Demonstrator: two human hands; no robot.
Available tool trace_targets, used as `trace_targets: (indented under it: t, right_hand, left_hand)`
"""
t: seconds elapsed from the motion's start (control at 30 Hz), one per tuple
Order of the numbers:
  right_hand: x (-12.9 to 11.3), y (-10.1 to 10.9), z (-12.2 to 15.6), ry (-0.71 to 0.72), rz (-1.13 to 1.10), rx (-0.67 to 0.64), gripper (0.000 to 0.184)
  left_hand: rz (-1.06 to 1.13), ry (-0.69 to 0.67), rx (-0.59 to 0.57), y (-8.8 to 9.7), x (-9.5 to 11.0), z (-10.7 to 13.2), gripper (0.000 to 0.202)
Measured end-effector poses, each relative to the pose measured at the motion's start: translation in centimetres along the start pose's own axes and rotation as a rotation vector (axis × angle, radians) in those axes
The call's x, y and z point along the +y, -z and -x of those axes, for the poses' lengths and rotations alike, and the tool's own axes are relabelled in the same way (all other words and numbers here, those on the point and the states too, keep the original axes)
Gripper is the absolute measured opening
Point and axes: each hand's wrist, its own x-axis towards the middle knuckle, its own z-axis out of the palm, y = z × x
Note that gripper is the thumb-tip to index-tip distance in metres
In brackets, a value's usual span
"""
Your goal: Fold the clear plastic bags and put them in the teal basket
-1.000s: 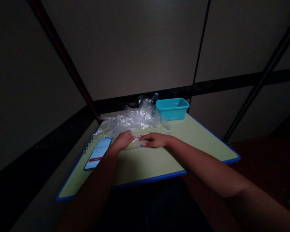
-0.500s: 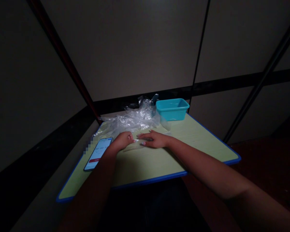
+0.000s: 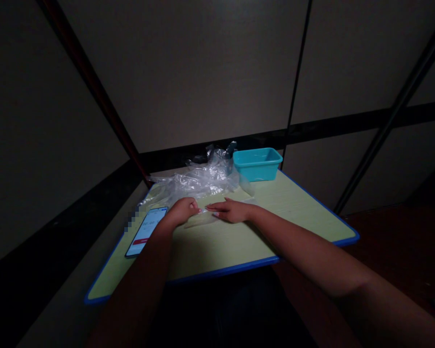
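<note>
A clear plastic bag [image 3: 199,220] lies flat on the table in front of me, hard to make out against the pale top. My left hand [image 3: 183,210] is closed at the bag's left part, thumb and curled fingers pinching its edge. Stretched out palm down, my right hand [image 3: 230,211] rests on the bag, its fingertips pointing at the left hand. Just beyond both hands spreads a heap of crumpled clear plastic bags [image 3: 203,179].
A turquoise plastic basket [image 3: 258,171] stands at the table's back right, beside the heap. Near my left forearm lies a phone [image 3: 145,234] with a lit timer screen. The pale yellow table [image 3: 221,251] has a blue edge, and wall panels rise behind it.
The fingers of my right hand have drawn closer together and lie flatter on the bag. My left hand keeps its pinch in nearly the same place.
</note>
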Motion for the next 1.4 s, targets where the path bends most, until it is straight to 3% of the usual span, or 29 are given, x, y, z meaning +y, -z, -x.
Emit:
trace_targets:
  t: [0.2,0.53,0.83,1.03,1.4]
  right_hand:
    - [-0.3,0.3,0.4,0.010,0.107,0.071,0.049]
    - [-0.9,0.0,0.5,0.043,0.197,0.024,0.056]
    - [-1.0,-0.1,0.3,0.020,0.229,-0.026,0.060]
    - [-1.0,0.0,0.3,0.016,0.211,-0.030,0.064]
    - [-1.2,0.0,0.5,0.005,0.201,-0.028,0.071]
  left_hand:
    - [0.000,-0.025,0.018,0.0,-0.4,-0.1,0.021]
    - [-0.002,-0.003,-0.018,0.1,-0.4,-0.1,0.017]
    - [-0.243,-0.017,0.002,-0.1,0.9,0.4,0.030]
    - [-0.363,0.015,-0.039,-0.1,1.3,0.4,0.023]
    - [-0.248,0.028,-0.004,0.1,0.6,0.3,0.020]
